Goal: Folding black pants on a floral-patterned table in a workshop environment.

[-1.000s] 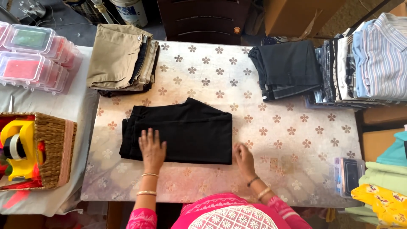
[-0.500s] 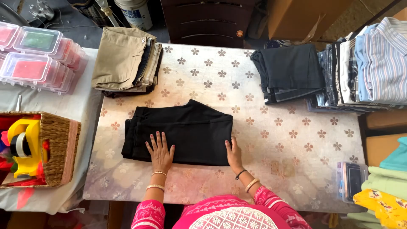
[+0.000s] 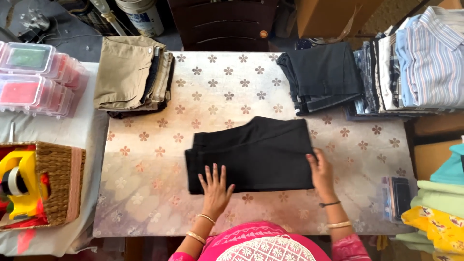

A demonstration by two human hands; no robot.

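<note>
Table (image 3: 159, 203) under both hands, floral cover. Black trousers (image 3: 251, 154) folded flat between hands, near table's middle. Left hand (image 3: 216, 186) pressed on near edge, fingers spread, gripping nothing, likely to smooth the fold. Right hand (image 3: 321, 171) at right edge, fingers curled over the cloth, likely squaring it. Beyond left hand: khaki pile (image 3: 130, 75). Beyond right hand: dark pile (image 3: 321, 75), shirts (image 3: 420, 58). Far left of left hand: basket (image 3: 58, 183), boxes (image 3: 36, 79). Nothing between hands and trousers.
</note>
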